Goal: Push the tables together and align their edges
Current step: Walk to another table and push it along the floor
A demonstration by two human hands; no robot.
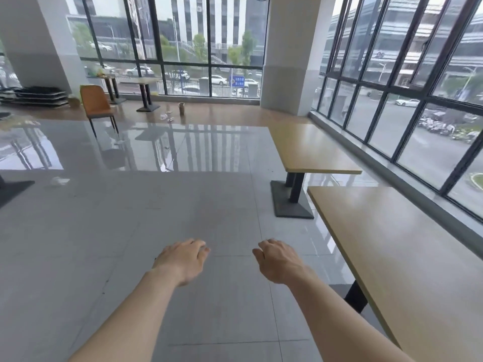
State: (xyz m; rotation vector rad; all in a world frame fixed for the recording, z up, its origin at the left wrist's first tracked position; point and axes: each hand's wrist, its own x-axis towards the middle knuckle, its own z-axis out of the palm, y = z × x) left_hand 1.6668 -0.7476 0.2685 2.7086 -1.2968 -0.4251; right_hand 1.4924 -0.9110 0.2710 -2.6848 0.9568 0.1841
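Observation:
Two light wooden tables on black pedestal bases stand along the window wall on the right. The near table fills the lower right; the far table sits beyond it, with a gap of floor between their facing edges. The far one's left edge lies further left than the near one's. My left hand and my right hand hover over the grey floor, left of the near table, fingers loosely curled downward and holding nothing. Neither hand touches a table.
An orange chair stands at the back left beside two more tables. Small litter and a cup lie on the floor near the far window. A white pillar rises behind the far table. Another black table base shows at the left edge.

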